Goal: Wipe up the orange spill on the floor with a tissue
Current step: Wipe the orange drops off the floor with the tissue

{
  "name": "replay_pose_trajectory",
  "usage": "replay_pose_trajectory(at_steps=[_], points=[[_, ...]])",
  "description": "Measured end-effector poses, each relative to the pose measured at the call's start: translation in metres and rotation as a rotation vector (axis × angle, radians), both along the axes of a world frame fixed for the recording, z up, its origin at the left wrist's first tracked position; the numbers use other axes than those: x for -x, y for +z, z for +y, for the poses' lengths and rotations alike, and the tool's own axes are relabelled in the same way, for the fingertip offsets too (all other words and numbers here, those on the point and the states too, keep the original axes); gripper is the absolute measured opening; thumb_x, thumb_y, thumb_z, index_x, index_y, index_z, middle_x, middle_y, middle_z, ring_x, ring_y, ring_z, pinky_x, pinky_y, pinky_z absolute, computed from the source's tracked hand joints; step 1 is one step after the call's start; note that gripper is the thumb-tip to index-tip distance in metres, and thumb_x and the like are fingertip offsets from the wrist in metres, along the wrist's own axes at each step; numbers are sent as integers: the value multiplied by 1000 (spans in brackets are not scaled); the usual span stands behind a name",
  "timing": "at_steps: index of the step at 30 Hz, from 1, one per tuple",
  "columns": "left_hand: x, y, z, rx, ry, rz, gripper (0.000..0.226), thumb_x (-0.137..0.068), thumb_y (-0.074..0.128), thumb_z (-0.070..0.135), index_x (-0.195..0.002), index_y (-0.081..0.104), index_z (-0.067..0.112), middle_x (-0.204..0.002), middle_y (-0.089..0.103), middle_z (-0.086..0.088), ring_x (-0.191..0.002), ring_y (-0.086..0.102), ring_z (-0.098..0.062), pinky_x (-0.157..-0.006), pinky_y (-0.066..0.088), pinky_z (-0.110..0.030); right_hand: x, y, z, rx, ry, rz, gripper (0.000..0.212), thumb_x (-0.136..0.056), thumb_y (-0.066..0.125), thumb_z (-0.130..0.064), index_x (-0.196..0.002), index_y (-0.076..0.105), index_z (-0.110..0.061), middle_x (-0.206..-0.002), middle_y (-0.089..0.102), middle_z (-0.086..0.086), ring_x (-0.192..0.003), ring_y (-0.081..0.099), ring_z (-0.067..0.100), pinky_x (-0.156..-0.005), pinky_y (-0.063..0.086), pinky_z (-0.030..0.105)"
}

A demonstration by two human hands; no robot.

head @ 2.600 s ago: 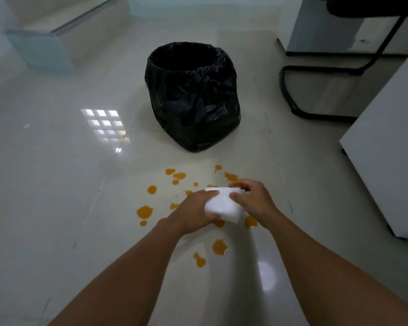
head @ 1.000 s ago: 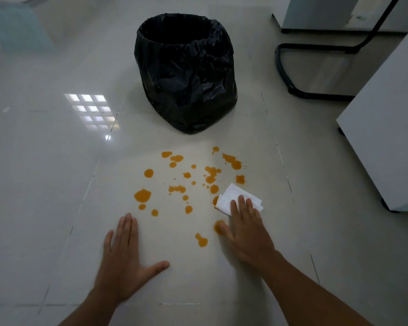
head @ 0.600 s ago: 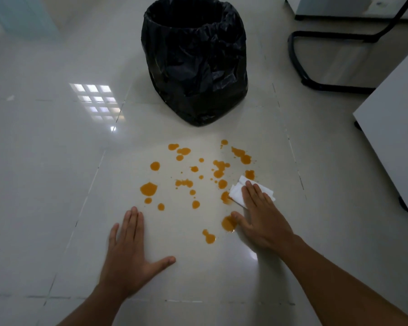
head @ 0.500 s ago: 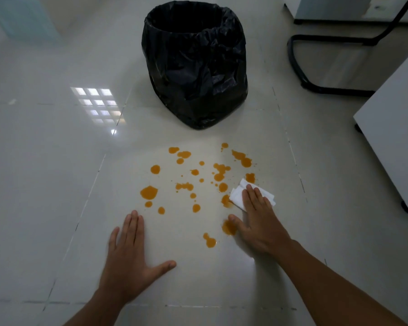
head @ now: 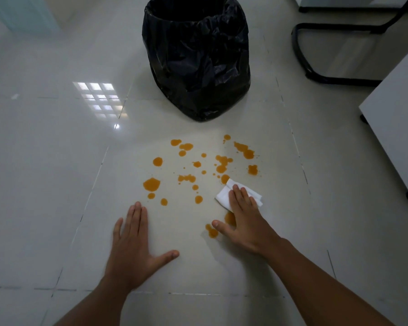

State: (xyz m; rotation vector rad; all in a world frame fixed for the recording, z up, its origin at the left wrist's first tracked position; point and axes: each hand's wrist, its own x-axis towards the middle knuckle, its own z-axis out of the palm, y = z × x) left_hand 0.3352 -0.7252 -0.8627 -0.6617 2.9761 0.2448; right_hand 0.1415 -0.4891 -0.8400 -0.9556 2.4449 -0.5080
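The orange spill (head: 151,184) is a scatter of several drops and small puddles on the pale floor tiles in front of me. A folded white tissue (head: 223,196) lies at the spill's right edge, just below a drop. My right hand (head: 245,222) presses flat on the tissue, fingers covering most of it, thumb spread toward two near drops. Left of the spill's near edge, my left hand (head: 133,250) rests flat on the floor with fingers apart, holding nothing.
A bin lined with a black bag (head: 198,55) stands just beyond the spill. A black chair base (head: 316,76) sits at the back right. A white cabinet (head: 400,128) runs along the right side. Glossy tile stretches to the left.
Earlier both hands held the tissue above the spill. Since then the left hand went flat on the floor, and the right hand pressed the tissue down and slid it slightly left over a drop.
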Motion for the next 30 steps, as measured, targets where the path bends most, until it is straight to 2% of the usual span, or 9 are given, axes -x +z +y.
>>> replay_pose_trajectory(at_steps=[6,10,15,19,23,30], points=[[0,3,-1,0,3,-8,133,-65,31,99,-154,16,1,-165,13,-17,-153,11,-28,-121,17,-55,-24,5,-16,8,25,-14,114,-76,17,-87,-156,-12,-11,-163,-24,2,-147,-26,12,-114,-19,26],[0,4,0,-3,4,0,131,-67,31,98,-154,17,2,-165,13,-17,-153,11,-28,-121,16,-55,-49,2,-22,15,116,39,100,-88,28,-78,-158,-8,-15,-163,-21,-3,-147,-25,11,-119,-14,30],[0,4,0,3,-4,-10,131,-66,29,99,-154,16,3,-165,13,-16,-153,11,-28,-121,16,-55,-60,-1,-10,22,218,110,84,-94,24,-74,-159,2,-25,-165,-14,-9,-148,-23,6,-124,-3,38],[0,4,0,-7,2,-4,132,-65,31,99,-154,18,3,-165,14,-16,-153,11,-27,-121,15,-54,-63,3,10,3,345,141,84,-93,27,-76,-159,4,-29,-165,-11,-11,-149,-19,7,-124,-1,38],[1,4,0,-3,4,4,132,-65,32,99,-154,18,3,-165,14,-16,-153,11,-27,-121,14,-54,-59,6,27,-24,440,173,83,-93,28,-75,-158,0,-31,-164,-12,-11,-149,-21,7,-122,-7,39],[0,5,0,-5,9,4,132,-64,34,99,-155,17,4,-165,14,-15,-153,10,-26,-121,15,-54,-45,7,17,-38,511,190,90,-92,26,-77,-158,-5,-24,-165,-12,-8,-149,-21,9,-123,-6,38]])
